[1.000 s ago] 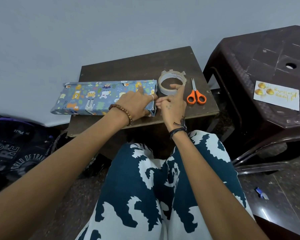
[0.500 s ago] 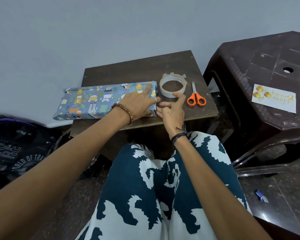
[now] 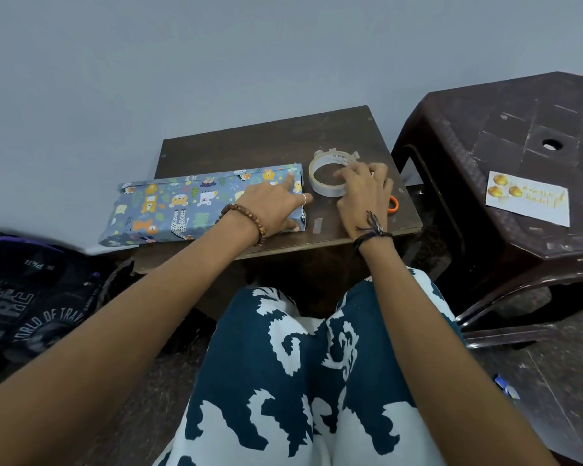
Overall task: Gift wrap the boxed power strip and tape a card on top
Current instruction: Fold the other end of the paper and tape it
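Dark wooden counter (image 3: 270, 136): right hand (image 3: 364, 190) reaches, fingers curled, onto the tape roll (image 3: 329, 176) at its back right; left hand (image 3: 273, 205) presses flat on the wrapped box (image 3: 182, 205) overhanging the left edge. Releasing pressure could let the end fold spring open.

"WONDER", perhaps, on tape roll (image 3: 329, 178)

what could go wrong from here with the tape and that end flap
The left hand alone presses the wrapped box's end fold; if it lifts, the paper may spring open. The box overhangs the small table's left edge, so a push could tip it. The right hand at the tape roll hides most of the scissors; fingers could catch the blades.
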A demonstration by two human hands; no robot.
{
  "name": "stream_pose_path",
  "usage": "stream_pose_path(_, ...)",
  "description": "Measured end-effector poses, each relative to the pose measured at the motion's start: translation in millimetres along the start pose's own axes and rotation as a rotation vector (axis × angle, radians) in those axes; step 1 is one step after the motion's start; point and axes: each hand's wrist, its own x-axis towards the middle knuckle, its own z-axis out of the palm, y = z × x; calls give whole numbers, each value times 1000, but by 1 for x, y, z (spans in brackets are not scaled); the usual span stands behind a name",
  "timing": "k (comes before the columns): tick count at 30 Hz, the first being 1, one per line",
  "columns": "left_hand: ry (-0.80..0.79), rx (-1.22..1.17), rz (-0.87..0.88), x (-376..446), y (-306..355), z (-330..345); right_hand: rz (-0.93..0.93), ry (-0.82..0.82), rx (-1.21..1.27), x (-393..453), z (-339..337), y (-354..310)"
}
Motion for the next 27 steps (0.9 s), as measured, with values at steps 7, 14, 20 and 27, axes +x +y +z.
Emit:
stream_pose_path(7, -1, 2, -4, -2, 1, -1, -78, -50, 189, 9, 2, -15)
stream_pose_path(14, -10, -1, -8, -3, 2, -2, 141, 129, 293, 15, -15, 22)
stream_pose_path(20, -2, 7, -11, -4, 2, -2, 14, -124, 176, 11, -10, 26)
stream_pose_path(27, 1, -17, -14, -2, 2, 0, -18, -58, 240, 17, -6, 22)
